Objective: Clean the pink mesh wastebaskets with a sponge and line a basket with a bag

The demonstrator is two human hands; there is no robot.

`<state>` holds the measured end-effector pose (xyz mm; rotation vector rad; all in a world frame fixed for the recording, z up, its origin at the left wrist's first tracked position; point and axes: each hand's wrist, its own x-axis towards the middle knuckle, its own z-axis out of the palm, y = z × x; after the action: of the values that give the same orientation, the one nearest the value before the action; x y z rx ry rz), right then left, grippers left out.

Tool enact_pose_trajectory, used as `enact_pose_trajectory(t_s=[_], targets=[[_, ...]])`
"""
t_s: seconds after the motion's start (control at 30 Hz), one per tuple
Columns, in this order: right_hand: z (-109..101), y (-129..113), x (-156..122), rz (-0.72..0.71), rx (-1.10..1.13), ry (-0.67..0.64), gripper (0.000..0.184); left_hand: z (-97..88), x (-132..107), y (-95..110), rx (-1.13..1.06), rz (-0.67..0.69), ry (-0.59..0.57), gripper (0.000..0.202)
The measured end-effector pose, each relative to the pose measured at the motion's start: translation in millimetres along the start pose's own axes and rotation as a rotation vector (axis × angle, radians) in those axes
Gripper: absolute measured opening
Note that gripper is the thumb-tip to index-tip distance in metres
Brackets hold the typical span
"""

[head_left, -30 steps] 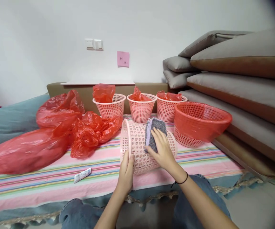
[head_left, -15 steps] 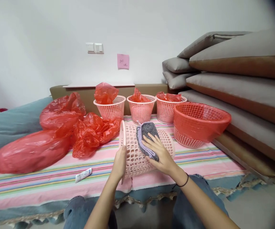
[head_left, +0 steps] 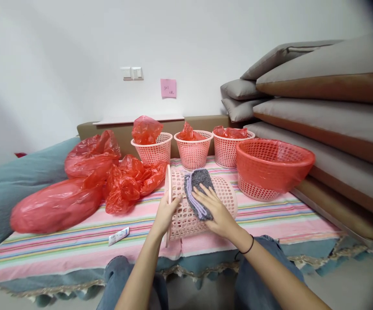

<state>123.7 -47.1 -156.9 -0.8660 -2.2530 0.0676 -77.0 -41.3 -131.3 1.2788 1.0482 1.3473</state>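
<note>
At nine o'clock: red plastic bags [head_left: 60, 206]. Next, at eight o'clock on rim of pink basket [head_left: 182, 217]: left hand [head_left: 164, 217], half-curled round it, apparently bracing against roll. Centre: same basket, on its side over striped cover [head_left: 86, 247]. Atop: folded grey-and-purple cloth [head_left: 197, 184], under right hand [head_left: 217, 213], nearly flat with extended fingers, pressing without clenching, presumably for broad contact. Shows pale plastic, open lattice, flared rim toward nine o'clock, narrower base toward three
</note>
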Motion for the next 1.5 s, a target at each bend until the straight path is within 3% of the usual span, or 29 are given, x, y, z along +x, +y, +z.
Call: enact_pose_trajectory(t_s=[0.13, 0.3, 0.47, 0.6, 0.7, 0.77, 0.9, 1.0, 1.07, 1.17, 1.23, 1.33, 1.5], targets=[[3, -3, 3, 0.094, 0.014, 0.057, 0.070, 3.7, -2, -5, -0.037, 0.019, 0.009, 0.043], [11, -5, 7, 0.112, -0.044, 0.131, 0.078, 9.3, -6, -11, -0.048, 0.014, 0.037, 0.045], [1, 22, 5, 0.051, 0.054, 0.107, 0.077, 9.8, 9, -20, -0.022, 0.036, 0.018, 0.042], [1, 62, 16, 0.272, 0.017, 0.323, 0.064, 14.9, 27, -37, 0.018, 0.046, 0.000, 0.042], [12, 73, 32, 0.429, -0.014, 0.476, 0.057, 20.2, 36, -52, 0.035, 0.049, -0.006, 0.049], [21, 63, 43, 0.382, -0.030, 0.465, 0.058, 22.6, 40, -58, 0.036, 0.054, -0.003, 0.056], [33, 34, 53, 0.069, -0.037, 0.260, 0.070, 23.2, 44, -57, 0.012, 0.100, -0.013, 0.060], [28, 44, 46, -0.001, -0.050, 0.250, 0.068, 19.5, 43, -49, 0.008, 0.079, -0.013, 0.055], [20, 71, 33, 0.109, -0.073, 0.339, 0.063, 15.9, 42, -43, 0.018, 0.027, 0.011, 0.055], [8, 119, 10, 0.399, -0.121, 0.521, 0.055, 12.6, 40, -38, 0.023, 0.006, 0.022, 0.055], [5, 135, 2, 0.556, -0.128, 0.628, 0.052, 15.0, 38, -40, 0.016, 0.022, 0.029, 0.055], [13, 118, 9, 0.579, -0.161, 0.667, 0.055, 25.6, 33, -46, 0.008, 0.063, 0.066, 0.055], [44, 35, 38, 0.100, -0.130, 0.401, 0.067, 36.2, 28, -49, 0.081, 0.201, 0.077, 0.050]])
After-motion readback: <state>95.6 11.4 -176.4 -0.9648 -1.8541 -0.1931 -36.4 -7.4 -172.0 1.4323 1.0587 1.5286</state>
